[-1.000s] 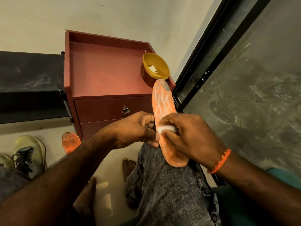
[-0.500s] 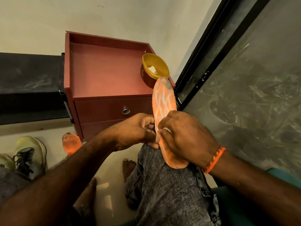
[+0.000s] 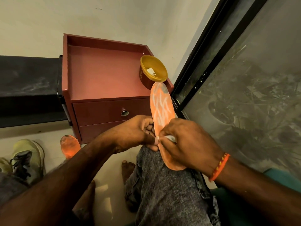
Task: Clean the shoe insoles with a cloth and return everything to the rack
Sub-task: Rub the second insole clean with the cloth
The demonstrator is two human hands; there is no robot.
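Note:
An orange insole [image 3: 161, 106] with white streaks rests on my right knee, toe end pointing away. My left hand [image 3: 136, 131] grips its left edge near the middle. My right hand [image 3: 185, 142] presses a small white cloth [image 3: 170, 137] against the insole's lower half; most of the cloth is hidden under the fingers. A second orange insole [image 3: 70, 146] leans on the floor against the red cabinet. A yellow-green shoe [image 3: 27, 159] with dark laces stands on the floor at the left.
The red cabinet [image 3: 104, 74] with a knobbed drawer stands ahead against the wall. A yellow bowl [image 3: 153, 70] holding a white scrap sits on its right corner. A black-framed glass pane [image 3: 244, 95] runs along the right. A dark shelf [image 3: 27, 88] lies left.
My right hand has slid the cloth down the insole toward my knee, uncovering more of the white-streaked upper part. My left hand keeps its hold.

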